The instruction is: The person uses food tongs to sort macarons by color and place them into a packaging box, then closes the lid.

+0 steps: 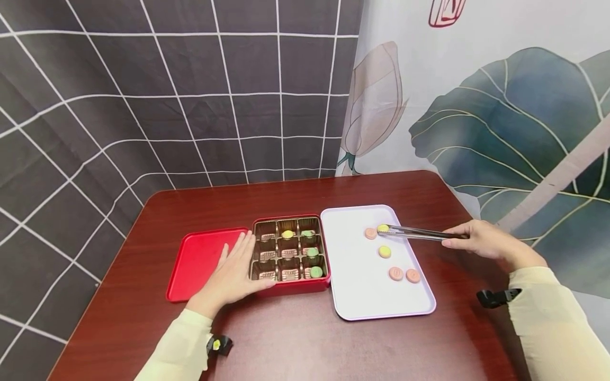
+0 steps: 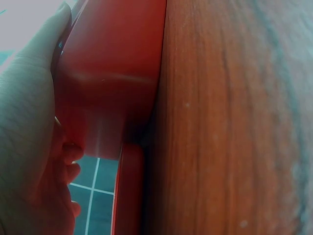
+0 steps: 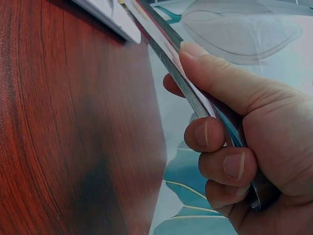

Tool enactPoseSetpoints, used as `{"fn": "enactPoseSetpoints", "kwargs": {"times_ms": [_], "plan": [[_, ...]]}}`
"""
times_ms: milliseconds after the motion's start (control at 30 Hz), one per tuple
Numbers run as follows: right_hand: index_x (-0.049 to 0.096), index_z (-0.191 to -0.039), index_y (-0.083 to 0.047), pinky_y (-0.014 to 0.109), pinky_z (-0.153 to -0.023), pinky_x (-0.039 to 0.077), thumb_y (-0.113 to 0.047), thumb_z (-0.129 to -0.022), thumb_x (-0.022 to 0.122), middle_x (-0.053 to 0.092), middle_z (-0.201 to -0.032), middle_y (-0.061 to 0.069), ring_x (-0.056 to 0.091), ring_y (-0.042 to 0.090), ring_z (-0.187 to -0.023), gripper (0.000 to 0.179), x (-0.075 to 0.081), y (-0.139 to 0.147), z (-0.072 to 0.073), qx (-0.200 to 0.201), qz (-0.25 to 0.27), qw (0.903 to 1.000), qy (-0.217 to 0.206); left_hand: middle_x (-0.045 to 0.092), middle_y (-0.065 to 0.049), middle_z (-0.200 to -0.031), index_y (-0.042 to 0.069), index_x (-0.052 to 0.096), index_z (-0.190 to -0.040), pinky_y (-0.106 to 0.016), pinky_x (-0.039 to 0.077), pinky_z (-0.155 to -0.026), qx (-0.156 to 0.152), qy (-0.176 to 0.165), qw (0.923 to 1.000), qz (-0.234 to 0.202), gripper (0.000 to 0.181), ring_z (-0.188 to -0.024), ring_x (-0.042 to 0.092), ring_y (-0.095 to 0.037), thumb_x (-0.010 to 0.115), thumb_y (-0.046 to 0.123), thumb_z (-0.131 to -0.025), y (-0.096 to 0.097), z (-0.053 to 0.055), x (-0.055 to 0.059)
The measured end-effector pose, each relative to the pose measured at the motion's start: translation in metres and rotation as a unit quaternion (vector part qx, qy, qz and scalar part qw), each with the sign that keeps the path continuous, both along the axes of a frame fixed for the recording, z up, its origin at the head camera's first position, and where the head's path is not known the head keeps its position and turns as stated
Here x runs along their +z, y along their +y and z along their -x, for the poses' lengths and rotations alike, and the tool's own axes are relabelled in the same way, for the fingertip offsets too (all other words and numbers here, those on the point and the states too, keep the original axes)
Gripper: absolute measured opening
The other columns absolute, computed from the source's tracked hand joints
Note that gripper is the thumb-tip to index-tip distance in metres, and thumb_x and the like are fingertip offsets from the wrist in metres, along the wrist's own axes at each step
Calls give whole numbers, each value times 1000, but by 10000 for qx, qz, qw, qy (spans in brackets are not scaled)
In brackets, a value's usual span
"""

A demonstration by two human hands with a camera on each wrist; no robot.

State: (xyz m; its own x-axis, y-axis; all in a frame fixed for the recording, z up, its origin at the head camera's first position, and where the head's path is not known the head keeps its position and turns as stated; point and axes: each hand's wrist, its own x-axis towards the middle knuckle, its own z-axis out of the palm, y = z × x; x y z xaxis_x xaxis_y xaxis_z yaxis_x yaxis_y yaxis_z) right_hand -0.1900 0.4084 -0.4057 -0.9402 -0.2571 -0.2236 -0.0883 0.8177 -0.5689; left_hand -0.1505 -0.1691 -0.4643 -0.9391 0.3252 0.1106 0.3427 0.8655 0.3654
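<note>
My right hand (image 1: 486, 244) grips metal tongs (image 1: 424, 233) by the closed end, with thumb and fingers wrapped around them in the right wrist view. The tong tips are at a yellow round candy-like disc (image 1: 383, 228) on the white tray (image 1: 352, 296); whether they pinch it, I cannot tell. Beside it lies a pink disc (image 1: 370, 233). My left hand (image 1: 233, 272) rests against the near left corner of a red box (image 1: 295, 287), its fingers straight along the left side and thumb along the front. The box's gold divided insert (image 1: 288, 244) holds one yellow disc (image 1: 288, 234) and three green discs (image 1: 312, 252) in the right column.
Another yellow disc (image 1: 384, 252) and two more pink discs (image 1: 395, 273) lie on the tray, which stands against the box's right side. A red lid (image 1: 205, 259) lies left of the box, partly behind my left hand. Curtains hang behind the brown table (image 1: 286, 338).
</note>
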Motion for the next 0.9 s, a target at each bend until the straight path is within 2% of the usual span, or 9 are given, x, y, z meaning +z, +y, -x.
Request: {"fn": "enactPoseSetpoints", "kwargs": {"times_ms": [133, 333, 467, 533, 600, 767, 900], "plan": [[66, -121, -2, 29, -47, 36, -34, -85, 73, 39, -56, -1, 37, 12, -52, 48, 2, 1, 0, -23, -89, 10000, 20, 15, -12, -159, 2, 19, -153, -58, 5, -114, -17, 42, 10000, 42, 118, -147, 7, -28, 63, 74, -71, 1, 0, 2], [65, -122, -1, 32, -54, 44, -33, -85, 73, 47, -62, 3, 49, 19, -61, 49, 8, -3, -2, -84, 179, 9997, -114, 15, -13, -159, 2, 19, -152, -58, 6, -114, -20, 76, 10000, 60, 119, -147, 7, -29, 62, 76, -70, 0, 0, 1], [67, -120, -3, 30, -54, 43, -37, -84, 73, 56, -68, 4, 51, 18, -65, 50, 12, -9, -2, 38, 174, 9998, 52, 16, -14, -159, 1, 20, -152, -59, 6, -113, -26, 85, 9999, 58, 120, -147, 8, -29, 59, 79, -70, -1, 0, 0], [68, -119, -4, 29, -52, 40, -38, -84, 73, 55, -65, 3, 48, 15, -62, 49, 14, -12, -2, 126, 136, 9997, 172, 16, -13, -159, 2, 19, -152, -59, 6, -113, -17, 61, 10000, 48, 120, -147, 7, -29, 59, 80, -70, -1, 0, 0], [69, -118, -6, 27, -54, 42, -39, -84, 73, 61, -69, 1, 51, 15, -63, 48, 15, -15, -1, 193, 112, 9994, 275, 16, -13, -159, 2, 19, -153, -58, 5, -114, -13, 25, 10000, 40, 120, -147, 6, -28, 59, 80, -70, -1, 1, 0], [71, -116, -10, 28, -66, 50, -42, -84, 72, 72, -89, 3, 62, 23, -78, 46, 19, -24, -1, 336, 126, 9987, 358, 15, -12, -160, 3, 18, -153, -57, 4, -114, -12, 9, 10000, 62, 119, -147, 4, -26, 57, 80, -71, -2, 1, 0], [72, -114, -13, 28, -56, 46, -44, -82, 73, 64, -71, 1, 56, 20, -67, 44, 22, -33, 0, 366, 124, 9983, 438, 15, -12, -160, 3, 18, -153, -58, 4, -114, -24, 25, 10000, 44, 119, -147, 4, -26, 57, 80, -71, -1, 2, -1]]}}
